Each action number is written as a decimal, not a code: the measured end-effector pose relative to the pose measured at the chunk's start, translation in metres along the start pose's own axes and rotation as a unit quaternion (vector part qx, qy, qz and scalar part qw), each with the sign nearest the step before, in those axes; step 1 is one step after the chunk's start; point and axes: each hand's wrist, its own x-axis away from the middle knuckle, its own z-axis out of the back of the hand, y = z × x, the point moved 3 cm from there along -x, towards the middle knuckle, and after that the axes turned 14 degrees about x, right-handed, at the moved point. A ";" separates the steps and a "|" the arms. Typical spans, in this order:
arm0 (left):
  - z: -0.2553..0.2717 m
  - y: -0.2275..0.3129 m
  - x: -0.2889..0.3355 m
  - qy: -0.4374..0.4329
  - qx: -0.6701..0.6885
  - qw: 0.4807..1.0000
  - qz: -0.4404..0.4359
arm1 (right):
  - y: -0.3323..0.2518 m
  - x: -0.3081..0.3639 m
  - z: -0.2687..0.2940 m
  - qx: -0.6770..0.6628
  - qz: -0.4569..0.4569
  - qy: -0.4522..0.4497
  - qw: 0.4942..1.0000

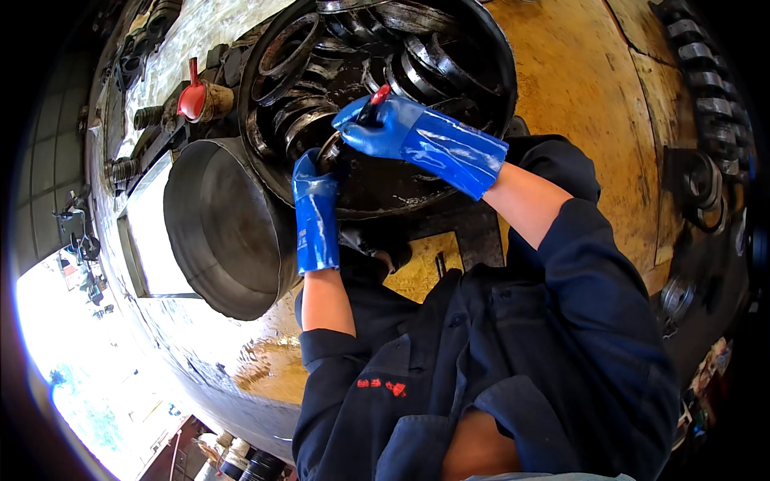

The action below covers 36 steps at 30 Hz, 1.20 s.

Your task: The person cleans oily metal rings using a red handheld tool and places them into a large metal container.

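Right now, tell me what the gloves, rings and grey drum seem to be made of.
Gloves: likely rubber or PVC coating, blue and glossy, judging by cuff highlights. Rings: probably metal, dark, oily-looking, with sharp glints along their edges. Drum: perhaps sheet metal, dull grey, given its thin rim.

A scuffed, stained, yellow-brown floor (573,88), seamed in places, spreads across the upper right and darkens toward the far right edge. Toward the left it turns pale and shiny under glare. Strong daylight (72,353) whitens the lower left, below a grey gridded surface (52,152), probably a wall or large door.
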 end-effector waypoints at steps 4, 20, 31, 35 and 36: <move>-0.015 0.029 -0.005 -0.024 0.075 0.996 -0.035 | 0.087 -0.027 -0.013 -0.186 -0.036 0.099 0.977; 0.022 0.034 0.016 0.069 0.227 0.967 -0.091 | 0.099 0.013 -0.066 -0.102 -0.264 0.080 0.956; 0.002 0.037 0.017 0.010 0.105 0.994 0.030 | 0.077 -0.010 -0.012 -0.154 -0.155 0.116 0.969; 0.010 0.002 -0.006 -0.034 0.066 0.997 0.019 | 0.032 -0.014 -0.028 -0.056 0.089 0.114 0.988; 0.018 -0.006 -0.007 -0.040 0.089 0.995 0.031 | 0.004 -0.002 -0.032 -0.119 0.169 0.160 0.965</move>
